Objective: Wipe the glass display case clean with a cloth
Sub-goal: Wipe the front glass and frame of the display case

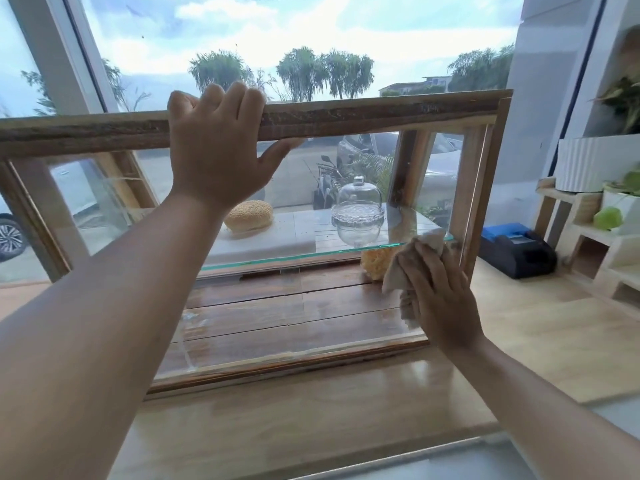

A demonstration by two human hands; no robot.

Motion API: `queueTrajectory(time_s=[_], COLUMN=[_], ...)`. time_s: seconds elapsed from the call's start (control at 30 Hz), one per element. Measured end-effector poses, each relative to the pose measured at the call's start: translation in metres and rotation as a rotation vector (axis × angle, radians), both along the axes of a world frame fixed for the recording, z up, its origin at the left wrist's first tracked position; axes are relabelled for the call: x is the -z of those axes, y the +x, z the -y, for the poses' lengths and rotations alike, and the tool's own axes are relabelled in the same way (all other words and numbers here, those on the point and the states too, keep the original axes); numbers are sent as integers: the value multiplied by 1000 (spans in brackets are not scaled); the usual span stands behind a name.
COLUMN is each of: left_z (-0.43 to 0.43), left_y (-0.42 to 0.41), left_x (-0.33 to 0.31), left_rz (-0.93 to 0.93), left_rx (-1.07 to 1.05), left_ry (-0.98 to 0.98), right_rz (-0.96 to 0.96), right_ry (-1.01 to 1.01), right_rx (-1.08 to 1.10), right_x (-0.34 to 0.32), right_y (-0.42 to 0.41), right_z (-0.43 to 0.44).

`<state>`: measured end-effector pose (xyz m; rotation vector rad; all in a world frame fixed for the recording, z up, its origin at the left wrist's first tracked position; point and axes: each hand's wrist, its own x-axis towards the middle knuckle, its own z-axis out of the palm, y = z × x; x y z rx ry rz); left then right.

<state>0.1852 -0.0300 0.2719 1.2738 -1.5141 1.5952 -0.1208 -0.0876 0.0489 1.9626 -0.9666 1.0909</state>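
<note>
A wood-framed glass display case (381, 112) is set on a wooden desk (346, 410) before a window. On the case's glass shelf (301, 254), a seeded bun (248, 215) and a domed glass dish (357, 216) are kept; a yellow spongy item (372, 263) is seen below the shelf. The top rail is gripped by the left hand (216, 147), fingers curled over it. A beige cloth (412, 268) is pressed by the right hand (438, 292), fingers clenched on it, against the front glass near the case's lower right corner.
</note>
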Motion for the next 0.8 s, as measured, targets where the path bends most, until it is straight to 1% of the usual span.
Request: queueTrajectory(time_s=[0.13,0.27,0.33,0.47,0.8], left_z=[1,1,1,2,1], left_y=[-1,0,0,1,0], left_x=[0,0,0,0,0], left_rz=[-7,-2,3,5,2], left_rx=[0,4,3,-14,-5], left_ry=[0,-8,-10,-19,-21], right_rz=[180,221,235,275,314], right_ry=[-41,-150,-201,-165,-12], right_rx=[13,24,15,16,42], right_x=[-65,-123,-136,-123,-50], right_y=[11,12,10,10,10], right_z=[16,33,39,42,33])
